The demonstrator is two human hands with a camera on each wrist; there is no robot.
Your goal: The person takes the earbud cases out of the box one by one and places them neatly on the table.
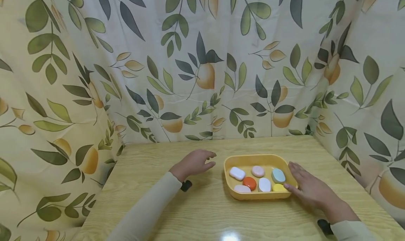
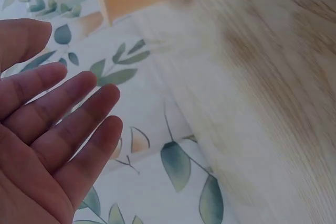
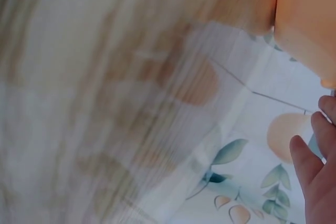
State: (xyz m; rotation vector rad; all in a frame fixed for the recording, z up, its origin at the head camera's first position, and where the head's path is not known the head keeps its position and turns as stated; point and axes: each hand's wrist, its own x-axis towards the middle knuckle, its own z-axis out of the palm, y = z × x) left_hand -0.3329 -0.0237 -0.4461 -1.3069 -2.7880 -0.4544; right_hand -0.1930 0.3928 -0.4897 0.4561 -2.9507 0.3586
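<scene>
A yellow-orange plastic tray (image 1: 232, 195) holds several rounded bars that look like soap. A white bar (image 1: 237, 173) lies at its left, with a red-orange bar (image 1: 249, 183) nearby and a light blue bar (image 1: 278, 175) towards the right. At the front right corner is a yellow bar (image 1: 278, 187), partly covered by my right thumb. My right hand (image 1: 311, 190) lies along the tray's right side, fingers straight and thumb at the rim. Left of the tray, my left hand (image 1: 196, 163) is held over the table, its fingers loosely bent and its palm bare in the left wrist view.
Pale pink bars (image 1: 257, 171) and another white bar (image 1: 264, 184) share the tray. The wood-grain table (image 1: 152, 195) meets a leaf-patterned curtain (image 1: 202, 104) along its back and sides. Dark wrist devices (image 1: 186, 186) sit near both cuffs.
</scene>
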